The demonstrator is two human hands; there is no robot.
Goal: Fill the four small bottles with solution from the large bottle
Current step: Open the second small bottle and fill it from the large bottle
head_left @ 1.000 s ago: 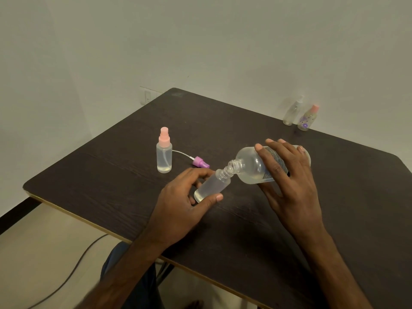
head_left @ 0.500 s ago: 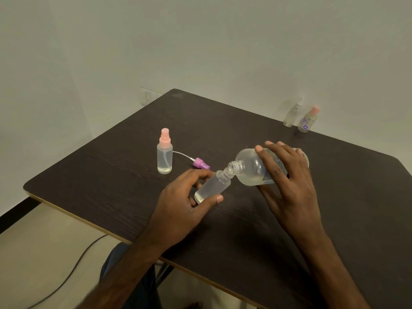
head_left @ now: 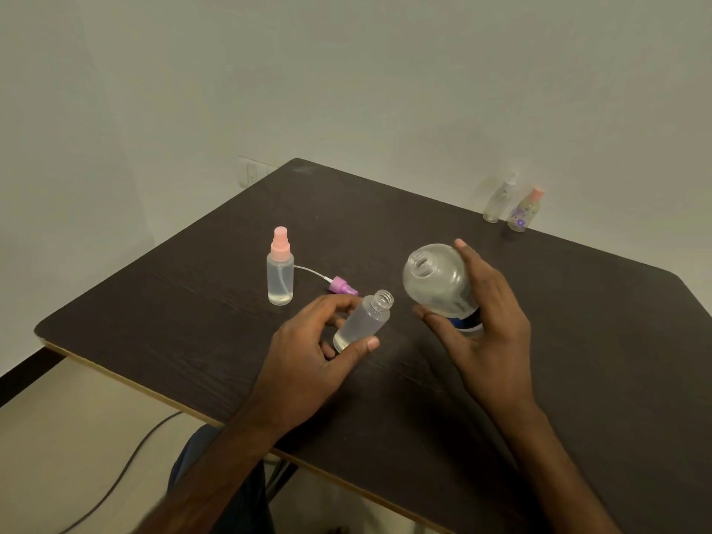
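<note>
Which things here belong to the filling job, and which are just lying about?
Job:
- large bottle, right hand
- open small bottle, left hand
- pink-capped bottle
- purple spray cap
- two far bottles

Lying about:
- floor cable
- wall outlet

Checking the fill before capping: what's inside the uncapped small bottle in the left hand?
The uncapped small bottle in the left hand holds clear liquid through most of its body. The exact level cannot be read: the bottle is tilted and fingers cover its base.
</note>
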